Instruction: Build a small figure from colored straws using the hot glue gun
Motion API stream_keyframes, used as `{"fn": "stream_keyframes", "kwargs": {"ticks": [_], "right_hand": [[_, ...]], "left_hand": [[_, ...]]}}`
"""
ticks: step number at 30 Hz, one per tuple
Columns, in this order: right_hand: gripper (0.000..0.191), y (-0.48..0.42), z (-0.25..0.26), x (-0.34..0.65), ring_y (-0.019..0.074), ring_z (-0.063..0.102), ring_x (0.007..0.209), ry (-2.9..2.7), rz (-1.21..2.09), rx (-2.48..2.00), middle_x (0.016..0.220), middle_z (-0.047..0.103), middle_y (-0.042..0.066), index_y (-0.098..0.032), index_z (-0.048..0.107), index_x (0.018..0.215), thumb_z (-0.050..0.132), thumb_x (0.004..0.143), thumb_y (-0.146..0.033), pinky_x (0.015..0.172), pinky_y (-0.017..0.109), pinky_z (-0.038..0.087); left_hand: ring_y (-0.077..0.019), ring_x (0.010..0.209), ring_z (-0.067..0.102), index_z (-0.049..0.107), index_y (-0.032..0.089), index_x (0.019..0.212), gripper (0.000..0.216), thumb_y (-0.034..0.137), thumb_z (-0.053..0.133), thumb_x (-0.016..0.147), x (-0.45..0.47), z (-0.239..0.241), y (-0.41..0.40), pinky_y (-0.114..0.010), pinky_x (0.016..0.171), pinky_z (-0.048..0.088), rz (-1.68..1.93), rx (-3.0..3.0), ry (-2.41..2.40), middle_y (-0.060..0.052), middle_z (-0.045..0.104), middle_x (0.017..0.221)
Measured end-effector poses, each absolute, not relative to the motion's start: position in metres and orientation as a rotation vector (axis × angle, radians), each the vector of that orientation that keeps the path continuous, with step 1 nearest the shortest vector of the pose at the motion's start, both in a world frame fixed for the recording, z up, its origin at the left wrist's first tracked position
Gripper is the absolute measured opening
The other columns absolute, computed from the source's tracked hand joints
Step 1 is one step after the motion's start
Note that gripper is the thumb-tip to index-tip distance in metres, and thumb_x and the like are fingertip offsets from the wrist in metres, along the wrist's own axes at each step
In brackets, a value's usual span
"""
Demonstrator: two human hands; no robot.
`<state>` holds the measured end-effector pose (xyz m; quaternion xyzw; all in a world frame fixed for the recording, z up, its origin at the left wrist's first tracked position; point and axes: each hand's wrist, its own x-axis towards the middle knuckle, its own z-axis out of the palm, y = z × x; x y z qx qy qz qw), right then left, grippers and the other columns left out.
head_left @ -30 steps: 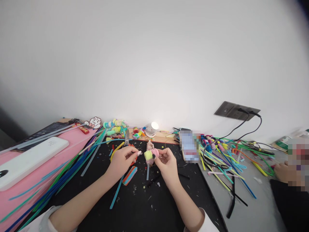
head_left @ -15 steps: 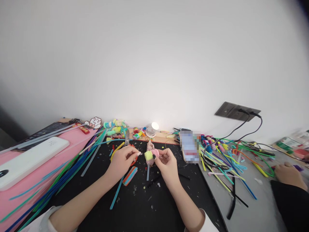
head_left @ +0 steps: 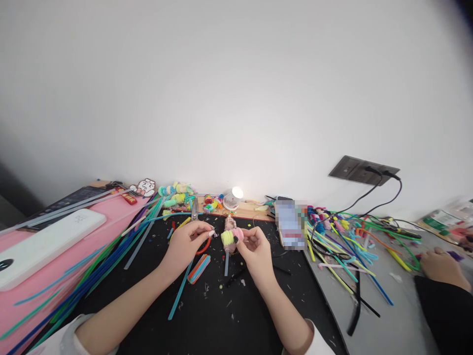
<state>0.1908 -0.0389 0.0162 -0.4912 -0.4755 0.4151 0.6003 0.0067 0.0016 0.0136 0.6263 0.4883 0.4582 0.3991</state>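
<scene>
Between thumb and fingers, my right hand point(head_left: 254, 250) grips a small fuzzy pipe-cleaner piece point(head_left: 228, 238) in yellow and pink, with a black spot near the thumb. My left hand point(head_left: 187, 242) is pinched on a tiny pale fluffy bit point(head_left: 213, 233), just left of that piece and apart from it. Scissors point(head_left: 194, 209) with red handles lie behind my left hand, partly covered by it. Below the fingers rests a bundle of short orange and blue pipe cleaners point(head_left: 199, 269). A pale flat strip point(head_left: 226, 264) shows under the held piece.
A lit lamp point(head_left: 233, 198) stands by the wall. To the right are a phone point(head_left: 291, 225), a heap of pipe cleaners point(head_left: 343, 246) and another person's hand point(head_left: 443, 267). On the left, long pipe cleaners point(head_left: 107, 268) and a white power bank point(head_left: 51, 249) lie on pink.
My left hand has shifted slightly left and its fingers have curled, still pinching the pale bit. The right hand and its yellow and pink piece stay almost still.
</scene>
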Motion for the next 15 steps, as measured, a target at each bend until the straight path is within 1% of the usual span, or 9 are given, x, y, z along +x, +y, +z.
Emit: {"fn": "stream_keyframes", "kwargs": {"ticks": [5,7,10,15], "right_hand": [[0.022,-0.0391,0.0132,0.1902,0.0184,0.069,0.072,-1.147,0.974,-1.138,0.084,0.073,0.005,-0.022,0.053,0.075,0.073,0.071,-0.029,0.066,0.031,0.057],[0.022,-0.0391,0.0116,0.1904,0.0182,0.069,0.073,-1.158,0.965,-1.147,0.089,0.073,0.006,-0.022,0.053,0.075,0.073,0.071,-0.027,0.067,0.031,0.057],[0.023,-0.0384,0.0095,0.1912,0.0184,0.069,0.076,-1.188,0.956,-1.151,0.095,0.072,0.007,-0.022,0.051,0.076,0.073,0.070,-0.026,0.068,0.031,0.057],[0.022,-0.0361,0.0072,0.1927,0.0188,0.068,0.076,-1.210,0.947,-1.161,0.095,0.072,0.007,-0.021,0.052,0.076,0.072,0.069,-0.022,0.068,0.032,0.056]], "left_hand": [[-0.0256,0.087,0.069,0.067,0.020,0.081,0.018,0.037,0.064,0.075,0.0052,0.0060,0.0035,-0.037,0.082,0.051,1.097,1.552,1.226,-0.006,0.074,0.089],[-0.0260,0.088,0.070,0.067,0.020,0.085,0.020,0.037,0.064,0.075,0.0049,0.0037,0.0046,-0.038,0.084,0.051,1.077,1.535,1.228,-0.006,0.074,0.089],[-0.0261,0.088,0.070,0.066,0.020,0.085,0.020,0.038,0.062,0.076,0.0054,0.0032,0.0051,-0.038,0.084,0.051,1.070,1.556,1.219,-0.006,0.074,0.089],[-0.0264,0.087,0.071,0.068,0.020,0.083,0.020,0.037,0.059,0.077,0.0065,0.0062,0.0040,-0.038,0.084,0.052,1.054,1.580,1.222,-0.006,0.075,0.088]]}}
